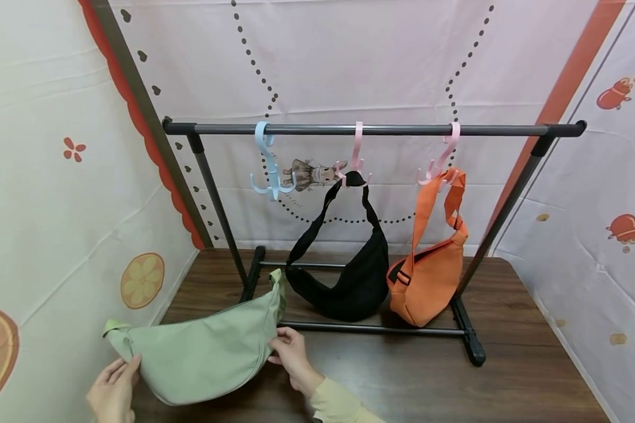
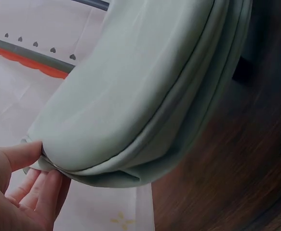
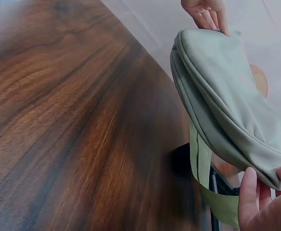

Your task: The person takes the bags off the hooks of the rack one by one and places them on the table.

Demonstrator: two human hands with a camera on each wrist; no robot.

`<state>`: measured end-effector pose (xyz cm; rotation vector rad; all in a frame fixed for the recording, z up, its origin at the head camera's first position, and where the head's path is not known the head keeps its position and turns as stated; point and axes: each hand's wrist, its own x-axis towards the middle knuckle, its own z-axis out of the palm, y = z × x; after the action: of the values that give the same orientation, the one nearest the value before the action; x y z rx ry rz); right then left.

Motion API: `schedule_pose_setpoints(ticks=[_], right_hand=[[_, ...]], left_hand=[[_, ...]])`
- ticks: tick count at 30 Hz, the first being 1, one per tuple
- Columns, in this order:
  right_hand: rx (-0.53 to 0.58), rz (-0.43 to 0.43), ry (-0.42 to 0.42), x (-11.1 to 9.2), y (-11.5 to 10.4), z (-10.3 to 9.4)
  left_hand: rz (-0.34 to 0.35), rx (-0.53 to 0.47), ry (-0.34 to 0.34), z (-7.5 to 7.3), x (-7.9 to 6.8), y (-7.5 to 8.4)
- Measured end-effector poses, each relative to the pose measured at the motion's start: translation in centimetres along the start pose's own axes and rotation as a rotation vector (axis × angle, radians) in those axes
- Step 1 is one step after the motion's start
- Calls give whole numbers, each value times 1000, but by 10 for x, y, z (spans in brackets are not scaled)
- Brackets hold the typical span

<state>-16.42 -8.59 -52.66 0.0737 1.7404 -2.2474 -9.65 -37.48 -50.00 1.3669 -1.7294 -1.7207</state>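
The pale green bag, smooth-sided and seamed along its curve, is held between both hands' fingers: left hand and right hand each pinch an end. Beneath the fingers is a brown wood-grained table; beyond them, a dark rack carrying black and orange bags, before a printed pale cloth.
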Motion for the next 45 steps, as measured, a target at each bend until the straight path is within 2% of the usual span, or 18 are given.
schedule_pose_setpoints(ticks=[6, 12, 20, 21, 23, 27, 31, 34, 37, 45], right_hand=[[-5, 13, 20, 10, 15, 9], [-18, 38, 39, 17, 29, 11], [-34, 59, 79, 21, 39, 12], [-36, 59, 87, 22, 40, 12], [-33, 51, 102, 24, 42, 13], [-25, 36, 135, 27, 45, 15], [-15, 36, 166, 29, 48, 17], [-11, 41, 178, 30, 49, 18], [-16, 51, 180, 30, 49, 19], [-34, 64, 197, 32, 49, 22]], left_hand=[[-20, 82, -24, 4, 5, 10], [0, 120, -41, 9, 23, 5], [54, 113, -40, 16, 50, -13], [61, 87, -35, 17, 55, -17], [73, 105, -44, 20, 63, -22], [84, 111, -38, 25, 89, -41], [99, 176, -55, 30, 110, -60], [114, 214, -71, 34, 116, -69], [119, 201, -91, 36, 118, -73], [122, 210, -120, 32, 118, -82]])
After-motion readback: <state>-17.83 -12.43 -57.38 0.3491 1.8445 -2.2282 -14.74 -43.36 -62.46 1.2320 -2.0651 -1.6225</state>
